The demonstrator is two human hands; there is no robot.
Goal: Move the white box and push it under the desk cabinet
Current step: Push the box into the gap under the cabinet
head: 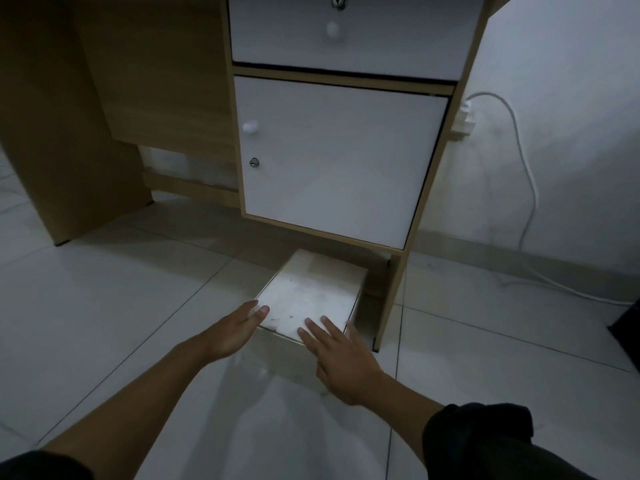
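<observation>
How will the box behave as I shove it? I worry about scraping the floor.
The box probably slides easily: the floor is smooth glossy tile. Being low, wide and flat-bottomed, it is unlikely to tip or roll. Its straight edges under both hands suggest stiffness; its weight cannot be told.

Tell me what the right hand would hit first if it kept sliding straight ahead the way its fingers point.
The right hand points up-left across the white box top. Straight on, it would probably meet the bottom edge of the cabinet door above the box, though depth is unclear.

Dim, cool-toned lighting. Soft shadows fall beneath the desk cabinet [341,161]. Wide-angle distortion bends the frame edges; fine detail appears slightly soft.
</observation>
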